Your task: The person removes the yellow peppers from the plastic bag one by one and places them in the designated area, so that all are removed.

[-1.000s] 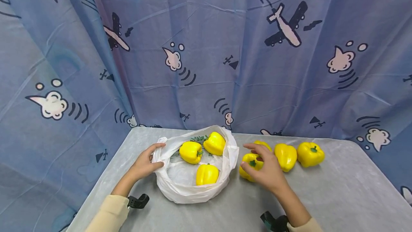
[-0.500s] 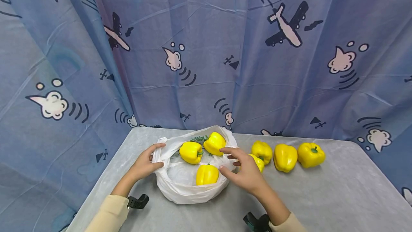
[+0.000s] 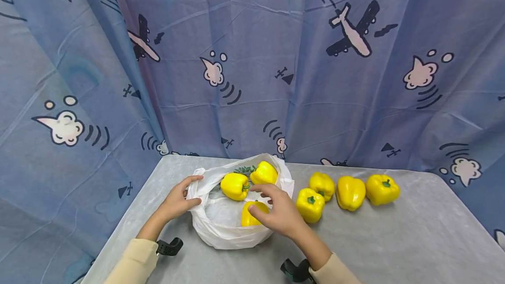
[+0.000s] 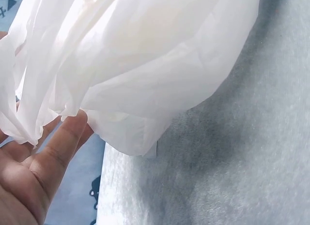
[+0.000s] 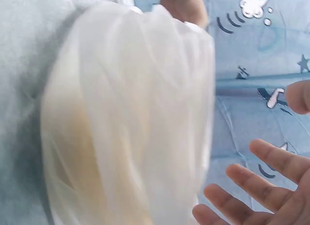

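A white plastic bag [image 3: 229,236] stands with its mouth wide apart, its side filling much of both wrist views. Inside lie a yellow bell pepper at the left [image 3: 233,186], a second at the back [image 3: 265,172] and a third at the front [image 3: 248,217], partly covered by my right hand. My left hand [image 3: 179,198] grips the bag's left rim, thumb and fingers about the plastic. Over the bag's right side hovers my right hand [image 3: 278,211], fingers spread and holding nothing; the right wrist view shows the fingers [image 5: 271,193] apart, above the bag's mouth.
Right of the bag, several loose yellow bell peppers sit on the grey table: one near the bag [image 3: 310,205], one behind it [image 3: 321,185], and others farther right [image 3: 350,193]. A blue patterned curtain [image 3: 244,78] hangs along the table's back and left edges.
My right hand has moved left from the nearest loose pepper to over the bag, fingers still apart. That pepper is uncovered now. The left hand and the bag have stayed put.
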`<state>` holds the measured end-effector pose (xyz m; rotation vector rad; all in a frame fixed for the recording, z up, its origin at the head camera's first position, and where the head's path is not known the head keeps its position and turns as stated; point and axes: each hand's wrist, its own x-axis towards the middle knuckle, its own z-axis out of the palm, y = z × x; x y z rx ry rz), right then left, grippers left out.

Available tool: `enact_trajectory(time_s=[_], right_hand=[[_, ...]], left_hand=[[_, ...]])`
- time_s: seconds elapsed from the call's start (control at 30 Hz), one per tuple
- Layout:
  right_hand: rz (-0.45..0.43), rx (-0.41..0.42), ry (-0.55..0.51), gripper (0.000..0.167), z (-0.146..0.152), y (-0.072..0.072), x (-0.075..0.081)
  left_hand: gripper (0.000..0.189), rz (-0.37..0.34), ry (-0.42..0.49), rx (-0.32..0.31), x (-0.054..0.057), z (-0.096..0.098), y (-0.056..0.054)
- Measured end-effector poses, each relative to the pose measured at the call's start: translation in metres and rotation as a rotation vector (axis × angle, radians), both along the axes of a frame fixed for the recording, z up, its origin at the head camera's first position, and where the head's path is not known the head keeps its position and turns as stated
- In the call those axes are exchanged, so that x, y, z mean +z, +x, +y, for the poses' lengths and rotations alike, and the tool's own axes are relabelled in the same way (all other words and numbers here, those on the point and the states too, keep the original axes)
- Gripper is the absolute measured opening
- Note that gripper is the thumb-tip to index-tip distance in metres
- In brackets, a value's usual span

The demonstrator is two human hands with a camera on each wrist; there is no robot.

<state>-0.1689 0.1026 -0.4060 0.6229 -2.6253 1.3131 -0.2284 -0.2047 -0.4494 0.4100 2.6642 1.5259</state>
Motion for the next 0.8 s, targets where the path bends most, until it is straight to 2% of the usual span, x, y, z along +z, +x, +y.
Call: enact_trajectory(time_s=[0.13, 0.47, 0.8], right_hand=[[-0.006, -0.002, 0.051, 0.038, -0.006, -0.003, -0.008], [0.001, -0.057, 0.117, 0.039, -0.010, -0.012, -0.028], [-0.056, -0.063, 0.173, 0.040, -0.009, -0.022, -0.046]], left_hand=[[0.065, -0.011, 0.029, -0.012, 0.001, -0.001, 0.000], [0.064, 0.004, 0.019, -0.018, 0.003, 0.001, 0.002], [0.064, -0.007, 0.017, -0.004, -0.001, 0.000, 0.000]])
